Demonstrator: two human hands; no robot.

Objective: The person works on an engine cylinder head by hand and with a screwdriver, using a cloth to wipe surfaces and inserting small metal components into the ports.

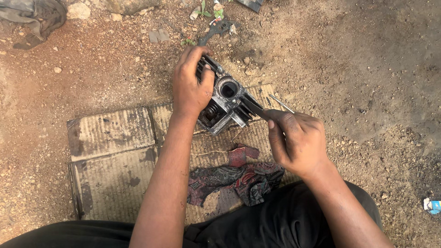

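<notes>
Left hand (190, 85) clamped over top of grimy silver finned metal engine head (224, 98); right hand (296, 138) pinching thin flat dark metal blade (254, 108), tip touching head's side; head sits at far edge of worn brown corrugated cardboard sheet (110, 156); red patterned cloth rag (239, 177) near cardboard's right near corner; dirt all round.

Left hand (192, 85) clamps the finned metal engine head (225, 103) from the top, tilted on the flattened cardboard (115, 156). Right hand (298, 142) holds a flat blade tool (255, 109), tip touching the head's right side. Patterned rag (239, 179) lies just below. Dirt ground (367, 69) around; wrench (216, 30) further up.
</notes>
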